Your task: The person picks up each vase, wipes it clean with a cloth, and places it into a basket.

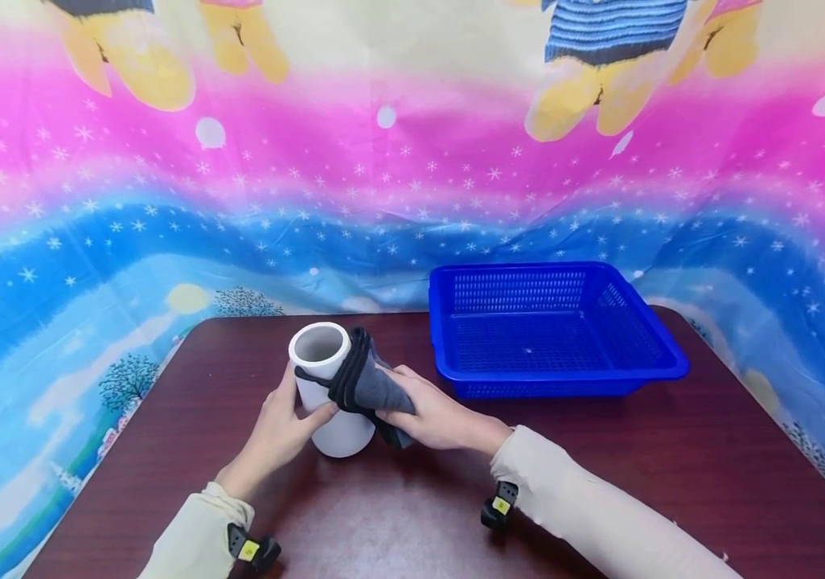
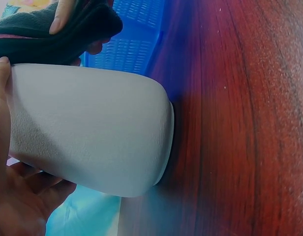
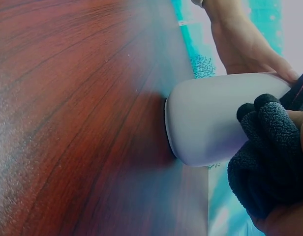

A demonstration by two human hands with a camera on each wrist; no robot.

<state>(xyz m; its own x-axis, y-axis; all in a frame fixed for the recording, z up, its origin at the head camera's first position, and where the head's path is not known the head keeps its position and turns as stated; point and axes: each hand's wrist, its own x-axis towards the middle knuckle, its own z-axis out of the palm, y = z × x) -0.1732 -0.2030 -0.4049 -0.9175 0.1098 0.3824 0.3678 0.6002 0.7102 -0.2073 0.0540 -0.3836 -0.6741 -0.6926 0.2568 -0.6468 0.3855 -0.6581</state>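
A white vase (image 1: 342,435) with a wide round mouth stands on the dark wooden table, just in front of me. My left hand (image 1: 278,428) grips it from the left, thumb across the near side and fingers behind. In my right hand (image 1: 444,408) is a bunched dark grey cloth (image 1: 382,389), pressed to the vase's upper right side. Part of the cloth's dark edge lies over the vase just below the rim. The left wrist view shows the vase's smooth body (image 2: 92,128) and base close up. In the right wrist view, folds of the fuzzy cloth (image 3: 269,162) cover part of the vase.
A blue plastic basket (image 1: 564,375) with perforated walls sits at the back right of the table (image 1: 398,523). Behind the table hangs a colourful printed cloth backdrop (image 1: 355,185). Black wrist cameras (image 1: 253,550) are strapped over both cream sleeves.
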